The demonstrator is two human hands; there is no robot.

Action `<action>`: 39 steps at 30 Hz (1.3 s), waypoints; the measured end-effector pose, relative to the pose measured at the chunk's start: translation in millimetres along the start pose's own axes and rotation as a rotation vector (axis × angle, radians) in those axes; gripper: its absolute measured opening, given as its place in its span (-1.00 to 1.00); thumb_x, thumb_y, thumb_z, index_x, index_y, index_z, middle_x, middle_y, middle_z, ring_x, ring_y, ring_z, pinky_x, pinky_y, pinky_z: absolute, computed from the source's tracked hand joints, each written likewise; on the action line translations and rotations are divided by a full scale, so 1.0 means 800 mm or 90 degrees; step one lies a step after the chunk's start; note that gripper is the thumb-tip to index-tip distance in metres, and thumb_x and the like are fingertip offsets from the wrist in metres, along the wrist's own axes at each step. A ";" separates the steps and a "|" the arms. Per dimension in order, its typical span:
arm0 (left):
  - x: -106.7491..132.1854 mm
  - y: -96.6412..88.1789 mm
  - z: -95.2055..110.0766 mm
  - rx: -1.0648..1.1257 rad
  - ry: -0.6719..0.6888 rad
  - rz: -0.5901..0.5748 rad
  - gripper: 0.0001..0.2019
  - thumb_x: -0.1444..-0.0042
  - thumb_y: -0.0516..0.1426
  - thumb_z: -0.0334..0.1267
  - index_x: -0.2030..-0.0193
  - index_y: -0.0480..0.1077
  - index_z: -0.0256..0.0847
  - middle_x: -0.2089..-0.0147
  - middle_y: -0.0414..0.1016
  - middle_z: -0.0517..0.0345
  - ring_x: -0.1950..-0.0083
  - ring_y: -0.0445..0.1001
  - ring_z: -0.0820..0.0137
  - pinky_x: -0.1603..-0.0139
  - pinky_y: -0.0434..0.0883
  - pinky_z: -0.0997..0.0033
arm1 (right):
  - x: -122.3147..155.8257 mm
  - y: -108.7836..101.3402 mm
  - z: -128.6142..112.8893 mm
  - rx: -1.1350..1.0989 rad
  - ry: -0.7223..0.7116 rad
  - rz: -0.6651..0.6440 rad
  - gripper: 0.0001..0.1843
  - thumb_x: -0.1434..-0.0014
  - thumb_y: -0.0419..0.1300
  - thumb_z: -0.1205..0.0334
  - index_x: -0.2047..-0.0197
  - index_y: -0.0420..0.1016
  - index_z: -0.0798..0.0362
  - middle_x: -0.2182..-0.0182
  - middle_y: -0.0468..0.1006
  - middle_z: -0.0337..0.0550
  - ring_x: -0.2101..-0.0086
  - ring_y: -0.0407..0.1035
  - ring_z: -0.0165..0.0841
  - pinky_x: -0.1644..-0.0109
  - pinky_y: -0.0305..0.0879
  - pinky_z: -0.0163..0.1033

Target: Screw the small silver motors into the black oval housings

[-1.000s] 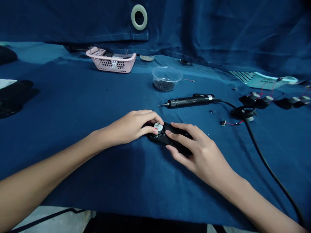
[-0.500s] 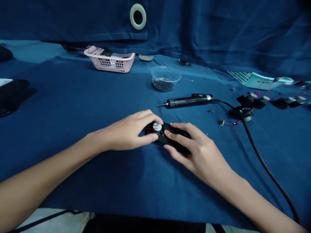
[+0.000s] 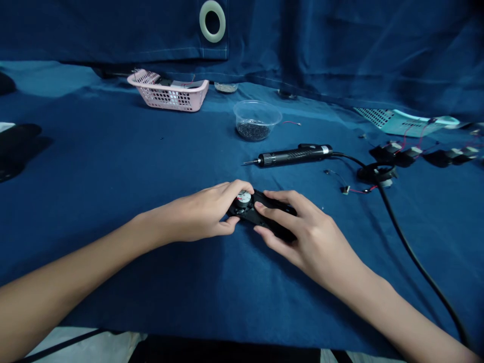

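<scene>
A long black plastic housing (image 3: 278,224) lies on the blue cloth between my hands. Set at its left end is a round, white-topped motor (image 3: 244,197) with a bit of red wire showing. My left hand (image 3: 206,209) curls around that end, index finger at the far side of the motor and thumb at the housing's near edge. From the right, my right hand (image 3: 306,232) grips the housing's body, one finger resting on top close to the motor and the thumb along the near side. Both palms hide parts of the housing.
Beyond my hands lies a black electric screwdriver (image 3: 295,156), its cable running down the right side. A clear tub (image 3: 257,121) holds small dark screws. A pink basket (image 3: 170,96) and a turquoise basket (image 3: 412,123) stand farther back. Wired black parts (image 3: 404,156) sit at right.
My left thumb has moved down and left, away from the motor's side toward the housing's near edge. The left hand has lowered slightly; my right hand keeps its hold.
</scene>
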State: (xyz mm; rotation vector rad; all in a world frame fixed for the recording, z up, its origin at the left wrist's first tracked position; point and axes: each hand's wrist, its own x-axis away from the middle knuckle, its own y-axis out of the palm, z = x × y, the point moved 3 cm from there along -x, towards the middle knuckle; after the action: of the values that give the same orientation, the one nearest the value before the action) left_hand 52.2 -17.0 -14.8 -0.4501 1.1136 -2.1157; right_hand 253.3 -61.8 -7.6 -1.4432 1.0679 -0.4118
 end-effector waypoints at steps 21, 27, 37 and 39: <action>-0.020 -0.019 0.007 0.010 0.038 -0.053 -0.42 -0.24 0.22 -0.09 -0.37 0.20 -0.03 -0.32 0.31 0.15 -0.31 0.31 0.30 -0.27 0.25 0.43 | -0.013 -0.017 0.000 0.024 -0.051 -0.114 -0.62 -0.34 0.12 0.13 -0.15 0.53 0.01 -0.07 0.40 0.05 0.04 0.49 -0.17 0.01 0.58 0.04; -0.039 -0.029 0.022 -0.051 0.032 -0.123 -0.52 -0.18 0.27 -0.16 -0.21 0.34 -0.15 -0.06 0.43 0.07 -0.04 0.47 0.25 0.04 0.35 0.40 | -0.014 -0.018 0.002 0.026 -0.044 -0.132 -0.62 -0.33 0.12 0.12 -0.15 0.53 0.01 -0.04 0.41 0.07 0.06 0.50 -0.16 0.03 0.58 0.08; -0.035 -0.030 0.027 -0.056 -0.008 -0.162 -0.47 -0.20 0.24 -0.08 -0.26 0.27 -0.16 -0.12 0.39 0.05 -0.05 0.46 0.25 0.04 0.34 0.40 | -0.018 -0.019 0.012 -0.106 0.015 -0.176 -0.56 -0.28 0.19 0.00 -0.19 0.45 -0.08 -0.19 0.35 -0.03 -0.07 0.44 -0.15 -0.17 0.46 0.07; -0.037 -0.037 0.022 -0.036 0.001 -0.162 -0.39 -0.13 0.27 0.04 -0.26 0.27 -0.12 -0.17 0.39 0.08 -0.12 0.43 0.25 -0.01 0.33 0.42 | -0.024 -0.026 0.024 -0.219 0.070 -0.171 -0.51 -0.24 0.22 -0.08 -0.17 0.42 -0.09 -0.16 0.40 -0.06 -0.08 0.43 -0.17 -0.19 0.43 0.04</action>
State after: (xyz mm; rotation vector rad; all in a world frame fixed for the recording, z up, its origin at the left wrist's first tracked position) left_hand 71.2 5.6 20.2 -0.6469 1.1713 -2.3065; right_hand 265.9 -38.2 14.1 -1.9005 1.0708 -0.5216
